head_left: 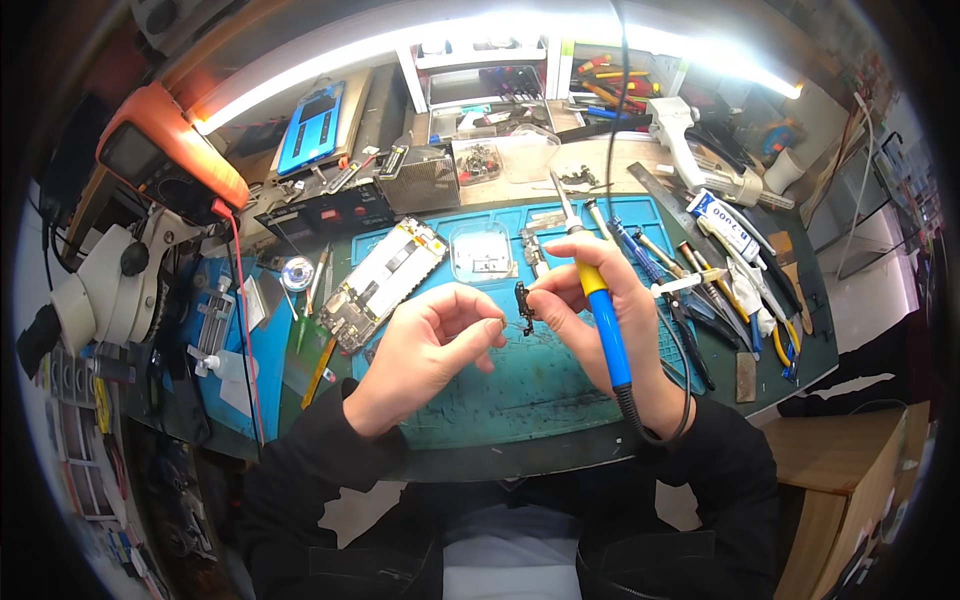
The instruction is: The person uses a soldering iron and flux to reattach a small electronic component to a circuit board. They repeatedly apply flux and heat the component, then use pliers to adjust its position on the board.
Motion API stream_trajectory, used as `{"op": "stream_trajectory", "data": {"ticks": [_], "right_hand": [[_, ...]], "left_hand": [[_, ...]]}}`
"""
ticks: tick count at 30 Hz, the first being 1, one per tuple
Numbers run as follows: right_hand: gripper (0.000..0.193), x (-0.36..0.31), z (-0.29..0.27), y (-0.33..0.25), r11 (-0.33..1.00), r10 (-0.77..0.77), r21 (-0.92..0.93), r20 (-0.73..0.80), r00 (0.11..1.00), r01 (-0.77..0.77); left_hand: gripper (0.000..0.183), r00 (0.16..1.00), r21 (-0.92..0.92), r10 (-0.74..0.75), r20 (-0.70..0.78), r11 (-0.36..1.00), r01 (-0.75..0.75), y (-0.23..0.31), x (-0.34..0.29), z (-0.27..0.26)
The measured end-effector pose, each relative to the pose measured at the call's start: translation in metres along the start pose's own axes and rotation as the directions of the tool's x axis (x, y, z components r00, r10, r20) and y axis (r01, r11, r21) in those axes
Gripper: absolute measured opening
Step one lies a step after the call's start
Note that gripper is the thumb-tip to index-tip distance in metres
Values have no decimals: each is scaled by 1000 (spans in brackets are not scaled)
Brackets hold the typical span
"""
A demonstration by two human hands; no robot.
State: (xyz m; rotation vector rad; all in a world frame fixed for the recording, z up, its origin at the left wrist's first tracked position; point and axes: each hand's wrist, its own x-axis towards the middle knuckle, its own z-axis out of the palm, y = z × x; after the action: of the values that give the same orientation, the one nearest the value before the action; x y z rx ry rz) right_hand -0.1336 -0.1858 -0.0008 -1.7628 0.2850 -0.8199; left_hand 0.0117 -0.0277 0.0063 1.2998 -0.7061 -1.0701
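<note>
1. My right grip [645, 350] is closed to a narrow pinch, thumb and fingertip on the right edge of a small black bracket-like part [524, 308].
2. That part stands on end above the teal repair mat [470, 410], jutting out to the left of the pinch, in the gap between my two grips.
3. The same grip carries a blue-and-yellow soldering iron [608, 330], its tip pointing away from me, the cable looping by the wrist.
4. My left grip [425, 345] is curled, fingertips drawn together, near the part but apart from it; from here I cannot tell whether they hold anything.
5. Beyond it, an opened phone [395, 275] lies slanted, near a clear plastic tray [480, 255].
</note>
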Motion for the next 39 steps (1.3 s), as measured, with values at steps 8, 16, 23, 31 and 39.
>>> {"op": "stream_trajectory", "data": {"ticks": [8,16,23,31,39], "right_hand": [[41,-2,7,0,999,-31,-18,20,999,31],[41,-3,7,2,999,-50,5,17,999,50],[46,-4,6,3,997,-72,-31,77,994,74],[48,-4,7,3,997,-71,-39,80,994,74],[43,-5,9,2,997,-83,8,62,995,82]], "left_hand": [[17,999,-81,-38,-22,996,36,-3,-8,-3],[17,996,-150,-86,-6,985,84,-3,-8,-1],[15,995,-148,-98,-20,985,94,-4,-11,-3],[14,993,-144,-112,-23,984,108,-3,-13,-2],[23,994,-112,-107,-36,988,103,-5,-12,-2]]}}
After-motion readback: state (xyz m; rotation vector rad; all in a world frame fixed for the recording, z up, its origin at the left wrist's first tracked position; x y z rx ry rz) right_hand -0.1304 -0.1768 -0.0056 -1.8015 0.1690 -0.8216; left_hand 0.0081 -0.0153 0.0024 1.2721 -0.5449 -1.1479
